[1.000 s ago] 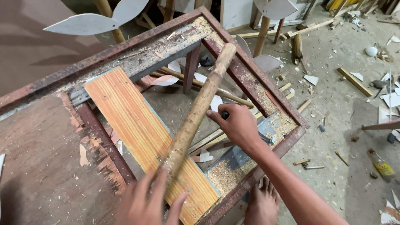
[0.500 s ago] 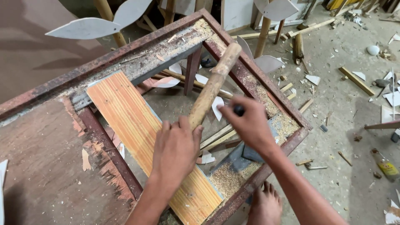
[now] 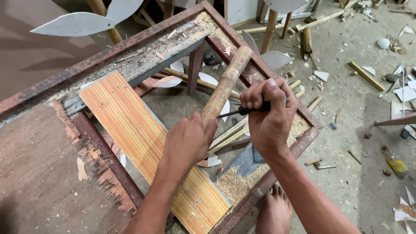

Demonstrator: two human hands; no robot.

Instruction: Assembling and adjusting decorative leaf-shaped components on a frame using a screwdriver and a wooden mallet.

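A round wooden pole [image 3: 227, 83] slants across the open red metal frame [image 3: 253, 71] of a workbench, its far end resting on the frame's right rail. My left hand [image 3: 187, 143] grips the pole's near part. My right hand [image 3: 269, 113] is closed around a black-handled tool [image 3: 251, 110] whose thin metal tip touches the pole's side just above my left hand.
An orange striped board [image 3: 138, 134] lies along the frame, and a worn brown tabletop [image 3: 39, 173] fills the left. Sawdust [image 3: 236, 184] is heaped at the frame's near corner. Wood offcuts, white cut-out shapes [image 3: 82, 21] and a small bottle [image 3: 395, 164] litter the floor. My bare foot [image 3: 274, 212] stands below the frame.
My left hand closed around the pole's near part. My right hand picked up the black-handled tool and brought its tip against the pole.
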